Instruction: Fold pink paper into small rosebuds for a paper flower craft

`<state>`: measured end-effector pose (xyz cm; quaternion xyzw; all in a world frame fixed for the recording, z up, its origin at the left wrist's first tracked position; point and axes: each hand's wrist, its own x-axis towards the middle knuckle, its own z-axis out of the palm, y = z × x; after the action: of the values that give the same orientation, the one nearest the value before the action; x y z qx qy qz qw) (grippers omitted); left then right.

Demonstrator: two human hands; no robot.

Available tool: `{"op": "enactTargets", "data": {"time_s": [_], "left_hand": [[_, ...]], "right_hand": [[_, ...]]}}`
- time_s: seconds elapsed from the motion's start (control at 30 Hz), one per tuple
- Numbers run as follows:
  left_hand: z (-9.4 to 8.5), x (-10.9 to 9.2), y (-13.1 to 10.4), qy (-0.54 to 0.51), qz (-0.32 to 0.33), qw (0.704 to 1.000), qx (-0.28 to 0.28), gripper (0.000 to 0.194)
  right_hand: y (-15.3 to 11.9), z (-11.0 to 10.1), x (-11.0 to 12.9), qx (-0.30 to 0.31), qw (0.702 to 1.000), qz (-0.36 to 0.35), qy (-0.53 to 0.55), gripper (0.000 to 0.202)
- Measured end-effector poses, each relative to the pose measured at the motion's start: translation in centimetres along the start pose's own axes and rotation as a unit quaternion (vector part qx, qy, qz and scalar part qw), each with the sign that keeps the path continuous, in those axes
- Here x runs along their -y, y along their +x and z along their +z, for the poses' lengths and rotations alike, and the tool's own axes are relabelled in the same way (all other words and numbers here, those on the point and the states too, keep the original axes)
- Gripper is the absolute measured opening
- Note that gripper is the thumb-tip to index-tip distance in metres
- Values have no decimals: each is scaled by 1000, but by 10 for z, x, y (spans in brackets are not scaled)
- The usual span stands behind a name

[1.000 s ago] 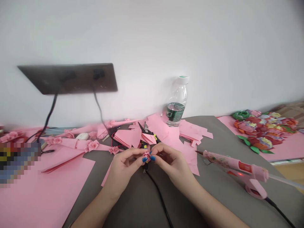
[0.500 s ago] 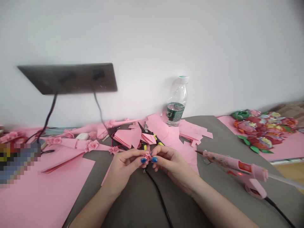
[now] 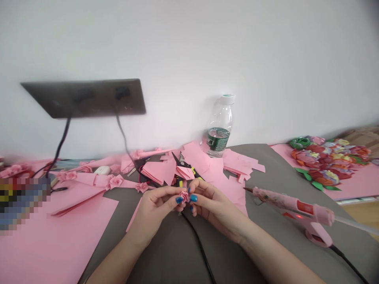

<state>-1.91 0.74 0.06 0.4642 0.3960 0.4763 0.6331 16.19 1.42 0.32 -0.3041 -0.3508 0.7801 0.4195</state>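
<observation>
A small pink paper rose [image 3: 184,196] is pinched between both hands above the grey tabletop. My left hand [image 3: 158,205] has thumb and forefinger closed on its left side. On the other side, my right hand [image 3: 209,203] grips the petals between thumb and fingertips. Just behind the hands lie scissors [image 3: 185,165] with black and yellow handles, partly covered by the right hand. Folded pink paper pieces [image 3: 158,170] are heaped beside the scissors. A black cable [image 3: 197,234] runs from under the rose toward the front edge.
A pink glue gun [image 3: 296,209] with a lit red light lies at right. A plastic bottle [image 3: 219,138] stands by the wall. Colourful paper flowers [image 3: 325,157] are at far right. More pink roses [image 3: 115,181] and large pink sheets [image 3: 59,244] lie left, below a dark power outlet [image 3: 89,98].
My right fingers have shifted slightly on the rose, the forefinger lifting a little. The rose has turned a bit, and its petals show more. The other things stay in place.
</observation>
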Motion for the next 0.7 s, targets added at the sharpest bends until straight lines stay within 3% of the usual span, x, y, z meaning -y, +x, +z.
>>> {"op": "enactTargets", "data": {"time_s": [0.1,0.2,0.53,0.7], "left_hand": [[2,-2,1,34,5,999,-2,13],[4,-5,1,79,29,996,4,17],[5,-4,0,91,19,996,-14,14],[4,-2,2,105,47,993,-34,10]], "right_hand": [[2,-1,0,-39,996,-59,-44,32],[3,-1,1,-39,987,-105,-115,32],[1,2,-4,-38,971,-132,-196,28],[-1,2,-6,-59,944,-182,-268,17]]}}
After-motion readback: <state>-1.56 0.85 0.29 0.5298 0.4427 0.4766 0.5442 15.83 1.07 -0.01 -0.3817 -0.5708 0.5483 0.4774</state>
